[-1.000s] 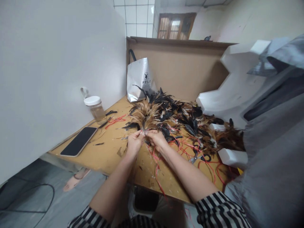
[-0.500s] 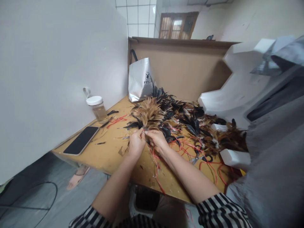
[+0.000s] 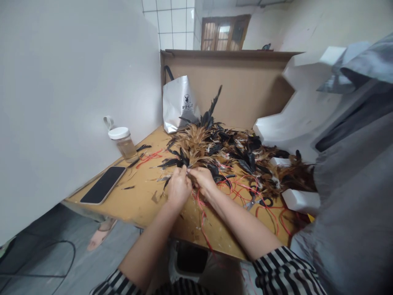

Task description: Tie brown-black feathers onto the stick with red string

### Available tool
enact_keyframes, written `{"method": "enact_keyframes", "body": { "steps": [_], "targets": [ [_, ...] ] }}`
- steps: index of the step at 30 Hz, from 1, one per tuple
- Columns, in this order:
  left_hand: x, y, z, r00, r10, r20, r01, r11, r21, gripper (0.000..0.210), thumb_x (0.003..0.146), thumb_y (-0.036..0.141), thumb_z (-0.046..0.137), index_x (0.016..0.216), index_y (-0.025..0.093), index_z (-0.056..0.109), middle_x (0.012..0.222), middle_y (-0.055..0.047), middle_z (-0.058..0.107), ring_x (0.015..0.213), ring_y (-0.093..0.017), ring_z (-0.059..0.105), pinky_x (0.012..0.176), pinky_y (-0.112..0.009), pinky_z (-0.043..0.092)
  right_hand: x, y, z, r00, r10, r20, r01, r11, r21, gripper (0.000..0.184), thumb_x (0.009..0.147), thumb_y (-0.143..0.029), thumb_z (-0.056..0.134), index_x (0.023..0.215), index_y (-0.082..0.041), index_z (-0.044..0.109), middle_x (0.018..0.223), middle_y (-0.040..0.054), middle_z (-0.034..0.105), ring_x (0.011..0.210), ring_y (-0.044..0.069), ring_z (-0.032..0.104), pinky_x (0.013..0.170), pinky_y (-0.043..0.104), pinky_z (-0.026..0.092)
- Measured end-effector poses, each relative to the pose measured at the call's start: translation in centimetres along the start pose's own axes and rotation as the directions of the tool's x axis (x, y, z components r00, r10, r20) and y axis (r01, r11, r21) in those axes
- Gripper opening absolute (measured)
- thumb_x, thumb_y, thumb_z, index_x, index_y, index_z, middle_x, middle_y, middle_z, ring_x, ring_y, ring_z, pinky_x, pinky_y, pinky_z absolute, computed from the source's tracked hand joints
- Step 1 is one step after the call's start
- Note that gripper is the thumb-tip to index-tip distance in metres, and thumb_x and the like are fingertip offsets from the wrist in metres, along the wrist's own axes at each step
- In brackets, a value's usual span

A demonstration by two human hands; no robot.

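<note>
Left hand point(image 3: 179, 187) and right hand point(image 3: 202, 179) meet at the near end of a brown-and-black feather bunch point(image 3: 195, 142), which fans away from them over the surface point(image 3: 147, 207). Left is curled closed at the stems, its back to the camera; right pinches with thumb and forefinger just beside it. Whether a strand lies between the fingertips is too small to tell.

Stems this thin could roll or slip if either pinch loosens, and the bunch would then splay. Red cord point(image 3: 203, 214) trails between the arms to the near edge, so the right forearm point(image 3: 242, 219) could snag it and drag its loops. Some loops lie against the scissors point(image 3: 252, 202); lifting either could pull the other.

Behind and to the right, a feather heap point(image 3: 251, 159) crowds the bunch so closely that stray quills could get caught up in it. A white foam block point(image 3: 301, 201) and grey cloth point(image 3: 356, 196) hem in the right side. On the left, a smartphone point(image 3: 103, 185) and a lidded jar point(image 3: 125, 146) sit well apart from the hands, with a silver bag point(image 3: 179, 105) at the back, before a cardboard panel point(image 3: 230, 88).
</note>
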State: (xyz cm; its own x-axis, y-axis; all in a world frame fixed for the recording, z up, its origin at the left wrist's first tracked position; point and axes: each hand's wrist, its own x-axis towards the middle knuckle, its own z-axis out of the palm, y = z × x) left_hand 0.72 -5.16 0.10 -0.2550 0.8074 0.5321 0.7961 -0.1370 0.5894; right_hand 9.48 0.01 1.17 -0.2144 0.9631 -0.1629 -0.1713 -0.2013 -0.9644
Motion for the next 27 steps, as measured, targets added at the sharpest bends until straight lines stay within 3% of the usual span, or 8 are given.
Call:
{"method": "enact_keyframes", "body": {
  "steps": [3,5,7,11,16,21,24,27],
  "targets": [
    [0.2,-0.2,0.1,0.993,-0.114,-0.011,0.103,0.934,-0.342,0.038,0.068,0.011,0.059,0.106,0.013,0.064,0.087,-0.01,0.059,0.083,-0.022,0.055,0.079,-0.033,0.045,0.2,-0.1,-0.4,0.996,0.021,0.082,-0.025,0.999,0.045,0.03,0.054,-0.035,0.074,0.055,-0.017,0.05,0.038,-0.0074,0.041,0.032,0.003,0.027,0.033,0.02,0.014],
    [0.6,-0.3,0.1,0.964,-0.253,0.078,0.248,0.758,-0.603,0.031,0.069,0.017,0.063,0.099,0.013,0.064,0.079,-0.006,0.059,0.072,-0.017,0.056,0.068,-0.029,0.047,0.3,-0.3,-0.7,0.988,0.017,0.151,-0.031,0.995,0.092,0.032,0.052,-0.035,0.075,0.057,-0.016,0.051,0.037,-0.0091,0.037,0.033,0.002,0.023,0.033,0.019,0.012],
    [0.9,-0.2,-0.1,0.901,-0.365,0.234,0.403,0.505,-0.763,0.025,0.071,0.023,0.064,0.093,0.011,0.063,0.072,-0.004,0.06,0.06,-0.012,0.054,0.056,-0.023,0.045,0.4,-0.3,-0.9,0.976,0.013,0.217,-0.045,0.989,0.143,0.033,0.051,-0.035,0.077,0.057,-0.016,0.05,0.037,-0.0109,0.033,0.034,0.001,0.019,0.034,0.018,0.01],
    [1.4,0.0,-1.1,0.734,-0.41,0.541,0.622,0.088,-0.778,0.015,0.076,0.021,0.062,0.084,0.009,0.061,0.065,-0.004,0.061,0.054,-0.008,0.055,0.05,-0.018,0.046,0.8,0.0,-1.2,0.946,0.021,0.324,-0.092,0.975,0.204,0.034,0.051,-0.034,0.077,0.057,-0.015,0.051,0.04,-0.009,0.04,0.034,0.0,0.021,0.035,0.017,0.008],
    [1.7,-0.1,-2.0,0.586,-0.276,0.762,0.74,-0.201,-0.641,0.011,0.084,0.016,0.053,0.086,0.008,0.06,0.071,-0.008,0.062,0.05,-0.005,0.052,0.038,-0.009,0.037,1.3,0.4,-1.4,0.959,0.023,0.282,-0.076,0.981,0.178,0.032,0.049,-0.034,0.078,0.059,-0.014,0.055,0.047,-0.0023,0.055,0.035,0.002,0.033,0.034,0.017,0.012],
    [2.0,-0.2,-2.4,0.523,-0.139,0.841,0.787,-0.299,-0.539,0.011,0.087,0.016,0.047,0.082,0.011,0.055,0.062,0.0,0.047,0.039,0.0,0.033,0.029,-0.007,0.019,1.3,-0.1,-1.6,0.963,-0.001,0.269,-0.018,0.997,0.07,0.031,0.049,-0.035,0.077,0.056,-0.014,0.056,0.042,-0.0038,0.052,0.032,0.002,0.028,0.035,0.018,0.013],
    [2.3,-0.5,-2.4,0.523,-0.164,0.837,0.797,-0.253,-0.548,0.008,0.086,0.015,0.048,0.082,0.011,0.054,0.061,0.002,0.043,0.038,0.0,0.03,0.028,-0.007,0.017,1.2,-0.6,-1.6,0.969,-0.032,0.245,0.031,0.999,0.007,0.03,0.049,-0.036,0.077,0.053,-0.014,0.058,0.042,-0.004,0.052,0.034,0.002,0.028,0.036,0.019,0.014],
    [2.6,-0.7,-2.3,0.554,-0.179,0.813,0.792,-0.187,-0.581,0.004,0.083,0.012,0.054,0.083,0.01,0.057,0.062,0.001,0.046,0.04,0.0,0.035,0.03,-0.006,0.021,1.4,-0.8,-1.7,0.971,-0.049,0.234,0.058,0.998,-0.029,0.031,0.05,-0.038,0.076,0.053,-0.014,0.058,0.044,-0.0043,0.053,0.034,0.002,0.027,0.036,0.019,0.014]
  ]
}}
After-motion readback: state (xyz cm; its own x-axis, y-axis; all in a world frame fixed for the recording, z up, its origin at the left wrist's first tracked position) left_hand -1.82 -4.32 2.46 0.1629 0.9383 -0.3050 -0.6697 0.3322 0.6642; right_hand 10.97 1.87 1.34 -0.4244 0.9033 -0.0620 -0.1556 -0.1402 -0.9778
